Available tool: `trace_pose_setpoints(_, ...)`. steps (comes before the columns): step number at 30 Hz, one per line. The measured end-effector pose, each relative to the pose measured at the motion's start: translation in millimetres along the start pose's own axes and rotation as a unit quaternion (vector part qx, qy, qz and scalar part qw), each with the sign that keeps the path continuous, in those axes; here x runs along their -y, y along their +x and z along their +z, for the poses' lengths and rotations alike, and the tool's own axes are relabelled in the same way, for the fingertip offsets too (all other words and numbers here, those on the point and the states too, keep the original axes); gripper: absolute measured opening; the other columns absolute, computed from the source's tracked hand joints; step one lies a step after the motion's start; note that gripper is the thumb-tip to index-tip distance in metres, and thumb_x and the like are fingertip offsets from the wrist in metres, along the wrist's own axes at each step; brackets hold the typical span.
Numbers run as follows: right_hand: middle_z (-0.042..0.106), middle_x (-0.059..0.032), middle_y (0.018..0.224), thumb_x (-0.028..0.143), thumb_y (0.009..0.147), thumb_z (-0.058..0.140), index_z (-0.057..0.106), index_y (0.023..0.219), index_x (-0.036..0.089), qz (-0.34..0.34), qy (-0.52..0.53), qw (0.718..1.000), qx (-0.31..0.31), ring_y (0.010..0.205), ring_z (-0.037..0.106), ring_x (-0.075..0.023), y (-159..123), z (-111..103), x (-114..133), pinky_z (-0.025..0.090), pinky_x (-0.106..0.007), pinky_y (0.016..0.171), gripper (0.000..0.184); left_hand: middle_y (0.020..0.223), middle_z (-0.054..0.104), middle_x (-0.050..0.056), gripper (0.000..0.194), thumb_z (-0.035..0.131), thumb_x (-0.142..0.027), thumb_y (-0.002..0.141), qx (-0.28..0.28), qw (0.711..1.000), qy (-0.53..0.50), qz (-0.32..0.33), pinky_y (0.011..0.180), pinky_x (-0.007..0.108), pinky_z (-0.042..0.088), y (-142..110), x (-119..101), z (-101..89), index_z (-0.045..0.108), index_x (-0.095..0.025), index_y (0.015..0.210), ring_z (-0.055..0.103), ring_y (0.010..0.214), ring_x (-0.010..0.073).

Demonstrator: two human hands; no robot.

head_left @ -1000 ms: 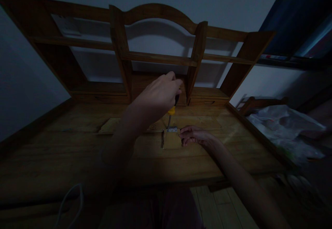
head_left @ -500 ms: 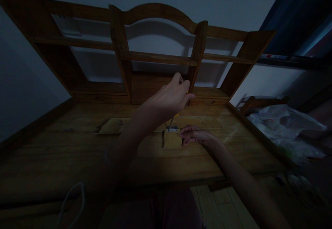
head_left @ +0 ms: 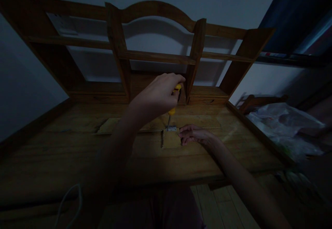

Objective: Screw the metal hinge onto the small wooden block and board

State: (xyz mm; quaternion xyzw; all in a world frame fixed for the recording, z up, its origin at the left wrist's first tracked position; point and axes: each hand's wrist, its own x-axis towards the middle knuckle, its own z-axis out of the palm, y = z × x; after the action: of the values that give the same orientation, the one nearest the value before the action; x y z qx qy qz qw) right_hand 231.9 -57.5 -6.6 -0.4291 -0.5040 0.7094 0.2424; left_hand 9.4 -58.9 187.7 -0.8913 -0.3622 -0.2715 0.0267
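Observation:
My left hand [head_left: 159, 90] is closed around the yellow handle of a screwdriver [head_left: 171, 110] above the desk. The shaft slants down, and its tip meets a small metal hinge [head_left: 171, 129]. That hinge lies along the back edge of a small square board [head_left: 171, 139], where it adjoins a long thin board [head_left: 199, 121]. With bent fingers, my right hand [head_left: 193, 134] grips the square board's right edge; the fingertips are partly hidden. My left forearm covers part of the long board.
Both boards lie on a wooden desk [head_left: 145, 168]. A wooden shelf unit [head_left: 155, 57] with small drawers stands along the back. Raised side edges bound the desk. To the right are a clear plastic bag [head_left: 285, 121] and a chair back [head_left: 264, 101]. A white cable loop [head_left: 79, 196] hangs at lower left.
My left hand has shifted slightly left and turned on the handle, so more of the yellow screwdriver shows. My right hand and the boards stay almost the same.

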Motion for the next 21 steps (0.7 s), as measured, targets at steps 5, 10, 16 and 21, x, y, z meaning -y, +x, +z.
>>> trace_pose_setpoints(5, 0.072, -0.0041, 0.069, 0.034, 0.066, 0.088, 0.064, 0.08, 0.013, 0.002, -0.004, 1.0, -0.006, 0.062, 0.071, -0.0139, -1, 2, 2, 0.056, -0.022, 0.063, 0.035, 0.121, 0.064, 0.007, 0.042, 0.044, -0.01, 0.084, -0.002, 0.999, 0.013, 0.032, 0.102, 0.037, 0.045, -5, 2, 6.1, 0.061, -0.019, 0.122, 0.058, 0.113, 0.0219)
trace_pose_setpoints(10, 0.073, -0.0039, 0.068, 0.036, 0.067, 0.087, 0.064, 0.081, 0.014, 0.01, -0.012, 1.0, -0.009, 0.062, 0.07, -0.0141, -1, 2, 2, 0.055, -0.023, 0.064, 0.035, 0.124, 0.056, 0.011, 0.026, 0.049, -0.014, 0.089, -0.045, 0.998, 0.034, 0.022, 0.103, 0.039, 0.045, -10, 1, 9.9, 0.064, -0.017, 0.11, 0.056, 0.114, 0.0247)
trace_pose_setpoints(16, 0.073, -0.0041, 0.07, 0.033, 0.067, 0.086, 0.066, 0.085, 0.012, -0.001, -0.009, 1.0, 0.003, 0.063, 0.071, -0.0144, 2, -2, -1, 0.056, -0.024, 0.065, 0.034, 0.12, 0.052, 0.01, 0.016, 0.058, -0.03, 0.093, -0.028, 0.999, 0.023, 0.017, 0.102, 0.041, 0.045, -14, -2, 3.7, 0.066, -0.018, 0.102, 0.056, 0.113, 0.0251)
trace_pose_setpoints(21, 0.072, -0.0029, 0.071, 0.034, 0.068, 0.087, 0.066, 0.085, 0.013, -0.002, -0.007, 1.0, 0.001, 0.063, 0.071, -0.0139, 1, -2, -2, 0.057, -0.023, 0.066, 0.034, 0.116, 0.056, 0.01, 0.026, 0.062, -0.043, 0.092, -0.06, 0.998, 0.022, -0.001, 0.1, 0.042, 0.046, -10, -3, 5.3, 0.066, -0.018, 0.098, 0.055, 0.11, 0.0254)
